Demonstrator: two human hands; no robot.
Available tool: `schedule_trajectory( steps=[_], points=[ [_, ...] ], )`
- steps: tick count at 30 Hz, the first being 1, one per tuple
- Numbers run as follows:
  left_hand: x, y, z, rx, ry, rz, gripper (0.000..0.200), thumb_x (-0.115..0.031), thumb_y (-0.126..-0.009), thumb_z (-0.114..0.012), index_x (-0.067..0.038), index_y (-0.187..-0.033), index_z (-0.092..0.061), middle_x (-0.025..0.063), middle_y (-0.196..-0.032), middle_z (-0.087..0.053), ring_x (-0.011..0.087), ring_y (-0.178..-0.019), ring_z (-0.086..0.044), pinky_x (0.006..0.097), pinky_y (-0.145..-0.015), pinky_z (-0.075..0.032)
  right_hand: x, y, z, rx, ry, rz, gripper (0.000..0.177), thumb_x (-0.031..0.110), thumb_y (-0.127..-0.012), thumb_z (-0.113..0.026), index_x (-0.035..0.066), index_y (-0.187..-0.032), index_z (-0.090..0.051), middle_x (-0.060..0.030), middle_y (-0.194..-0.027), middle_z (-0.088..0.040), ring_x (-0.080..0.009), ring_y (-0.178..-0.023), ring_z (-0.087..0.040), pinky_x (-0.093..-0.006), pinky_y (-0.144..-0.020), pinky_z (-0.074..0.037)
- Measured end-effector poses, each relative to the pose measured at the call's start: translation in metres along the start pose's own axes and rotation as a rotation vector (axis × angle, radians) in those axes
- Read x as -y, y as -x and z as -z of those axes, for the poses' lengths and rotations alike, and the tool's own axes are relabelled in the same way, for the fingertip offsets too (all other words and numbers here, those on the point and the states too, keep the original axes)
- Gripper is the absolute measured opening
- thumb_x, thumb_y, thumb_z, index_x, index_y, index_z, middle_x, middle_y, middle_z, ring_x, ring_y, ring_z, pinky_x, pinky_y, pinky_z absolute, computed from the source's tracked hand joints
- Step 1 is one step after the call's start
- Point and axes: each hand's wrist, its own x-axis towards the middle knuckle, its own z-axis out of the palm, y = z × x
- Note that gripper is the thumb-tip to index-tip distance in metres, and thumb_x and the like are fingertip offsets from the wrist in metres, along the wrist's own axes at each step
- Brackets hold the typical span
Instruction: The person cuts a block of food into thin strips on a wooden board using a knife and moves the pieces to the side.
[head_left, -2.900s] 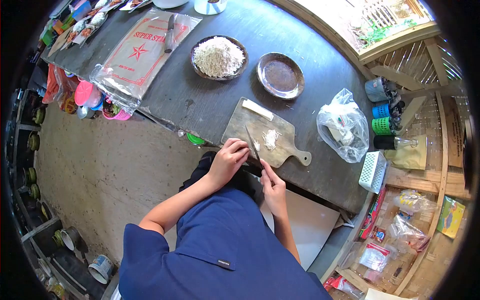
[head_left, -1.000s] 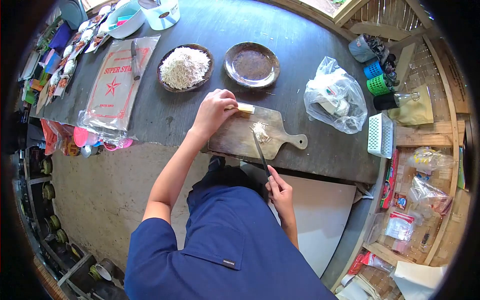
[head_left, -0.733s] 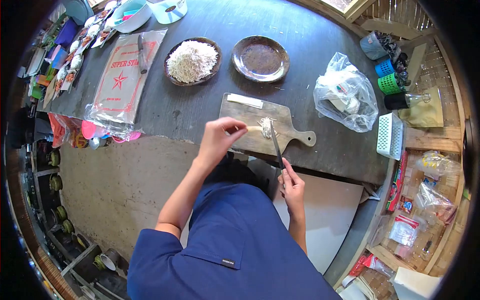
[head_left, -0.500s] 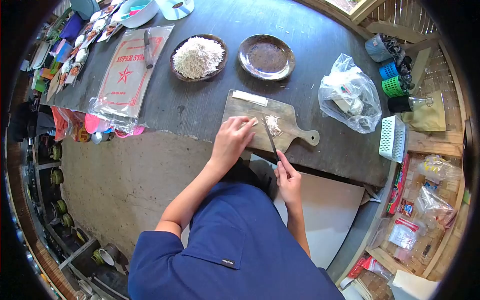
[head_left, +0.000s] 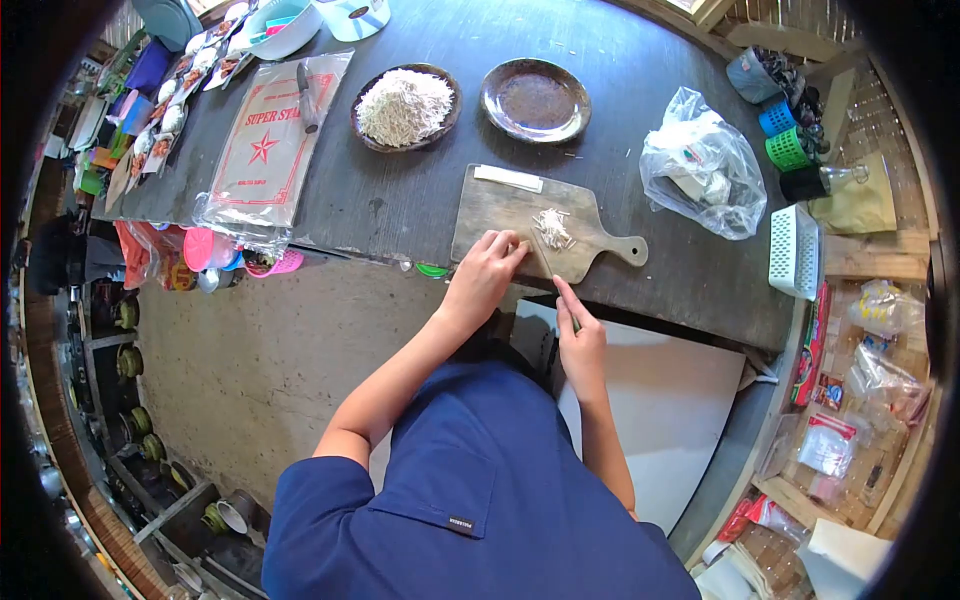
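A wooden cutting board (head_left: pixel 590 205) with a handle lies at the table's near edge. My left hand (head_left: pixel 485 275) is on its left part, fingers pressed together on a small pale piece, mostly hidden. My right hand (head_left: pixel 580 335) is closed round the handle of a knife (head_left: pixel 543 258), whose blade points up over the board beside the left fingertips. Thin white strips (head_left: pixel 553 228) form a small pile just right of the blade. A flat whitish strip (head_left: pixel 508 179) lies along the board's top edge.
Beyond the board are a brown plate heaped with white shreds (head_left: pixel 405 107) and a bare brown plate (head_left: pixel 536 102). A clear plastic bag (head_left: pixel 703 170) lies right, near a white basket (head_left: pixel 793 252). Another knife (head_left: pixel 306 98) rests on a printed packet (head_left: pixel 265 150) at left.
The view has shifted a little, so the scene sits slightly differently. The knife blade appears turned more edge-on beside my left fingertips; both hands keep their holds.
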Motion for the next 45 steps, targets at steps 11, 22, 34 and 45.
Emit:
schedule_trajectory(
  steps=[11, 22, 34, 45],
  points=[
    [0.001, 0.003, -0.004, -0.045, -0.050, -0.060, 0.037, 0.002, -0.085, -0.068, 0.001, -0.122, -0.070, 0.0110, -0.125, -0.065, 0.0310, -0.115, -0.063, 0.0401, -0.101, -0.056, 0.023, 0.021, 0.002, 0.050, 0.212, -0.112, 0.036, 0.027, -0.113, -0.060, 0.024, -0.147, -0.070, -0.0180, -0.132, -0.076, -0.0344, -0.121, -0.074, -0.0397, -0.101, -0.056],
    [-0.001, 0.003, -0.001, -0.020, -0.117, -0.093, 0.039, -0.004, -0.085, -0.066, 0.003, -0.123, -0.072, 0.0114, -0.129, -0.065, 0.0279, -0.119, -0.062, 0.0365, -0.106, -0.054, -0.002, -0.007, -0.014, -0.045, 0.089, 0.215, 0.038, 0.020, -0.110, -0.062, 0.023, -0.147, -0.069, -0.0227, -0.112, -0.076, -0.0418, -0.101, -0.074, -0.0452, -0.086, -0.058],
    [0.000, 0.005, -0.006, -0.049, -0.117, -0.079, 0.039, -0.004, -0.085, -0.067, 0.002, -0.123, -0.072, 0.0097, -0.126, -0.067, 0.0287, -0.118, -0.063, 0.0378, -0.103, -0.056, 0.018, 0.013, -0.007, -0.024, 0.170, 0.005, 0.033, 0.020, -0.111, -0.063, 0.017, -0.143, -0.073, -0.0252, -0.124, -0.075, -0.0351, -0.118, -0.076, -0.0366, -0.094, -0.057],
    [0.002, 0.006, -0.009, -0.065, -0.080, -0.081, 0.039, -0.003, -0.086, -0.066, 0.004, -0.123, -0.073, 0.0111, -0.126, -0.068, 0.0287, -0.118, -0.063, 0.0375, -0.106, -0.054, 0.020, 0.014, -0.004, -0.015, 0.196, 0.021, 0.034, 0.020, -0.112, -0.062, 0.015, -0.144, -0.071, -0.0239, -0.124, -0.077, -0.0256, -0.116, -0.078, -0.0343, -0.094, -0.057]
  ],
)
